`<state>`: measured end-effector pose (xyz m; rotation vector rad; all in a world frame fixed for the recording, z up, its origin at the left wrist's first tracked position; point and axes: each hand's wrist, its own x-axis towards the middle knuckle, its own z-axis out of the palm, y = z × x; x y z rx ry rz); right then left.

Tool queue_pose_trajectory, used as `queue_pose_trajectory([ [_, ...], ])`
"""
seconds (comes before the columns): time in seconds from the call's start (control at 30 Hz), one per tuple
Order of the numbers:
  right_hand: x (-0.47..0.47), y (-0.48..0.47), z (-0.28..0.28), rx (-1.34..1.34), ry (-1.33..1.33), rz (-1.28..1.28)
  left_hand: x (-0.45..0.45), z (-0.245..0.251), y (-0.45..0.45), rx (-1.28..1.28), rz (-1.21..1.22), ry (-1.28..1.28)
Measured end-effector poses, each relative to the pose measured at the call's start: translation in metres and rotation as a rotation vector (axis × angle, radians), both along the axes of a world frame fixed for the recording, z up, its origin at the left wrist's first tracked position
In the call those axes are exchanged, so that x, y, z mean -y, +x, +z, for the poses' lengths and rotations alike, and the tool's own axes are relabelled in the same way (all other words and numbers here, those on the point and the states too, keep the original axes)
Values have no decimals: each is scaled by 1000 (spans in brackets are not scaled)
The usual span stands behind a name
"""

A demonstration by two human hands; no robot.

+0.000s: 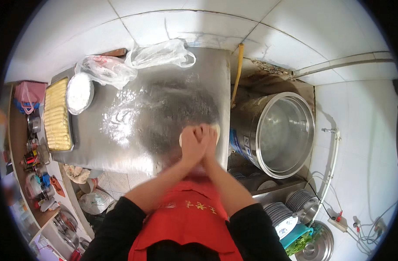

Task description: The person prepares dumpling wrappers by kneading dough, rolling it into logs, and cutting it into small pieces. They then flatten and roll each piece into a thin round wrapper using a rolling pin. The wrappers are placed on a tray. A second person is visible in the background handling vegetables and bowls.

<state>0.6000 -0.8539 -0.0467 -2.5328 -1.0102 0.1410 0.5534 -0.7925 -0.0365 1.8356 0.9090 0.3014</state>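
Observation:
A piece of pale dough [217, 130] lies near the right edge of the stainless steel table [166, 107], mostly covered by both hands. My left hand [191, 142] bears down on it from above, its fingers curled and meeting those of the other hand. Beside and partly against it, my right hand [210, 138] grips the dough's right portion. Only narrow margins of dough show on either side of the hands. Both forearms reach straight forward from black sleeves, over a red apron [185, 225].
Left on the table are a tray of yellowish dough strips [58, 120], a bowl of white powder [79, 93] and plastic bags [161, 54]. Right of the table stand a large steel pot [285, 135], a yellow pipe [238, 71] and stacked plates [279, 213]. Shelves [19, 140] hold utensils at far left.

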Motion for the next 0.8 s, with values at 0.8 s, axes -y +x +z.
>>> queue_pose_trajectory([
  [0.8,-126,156,-82,186,23,37,-112,-45,142,285,114,374],
])
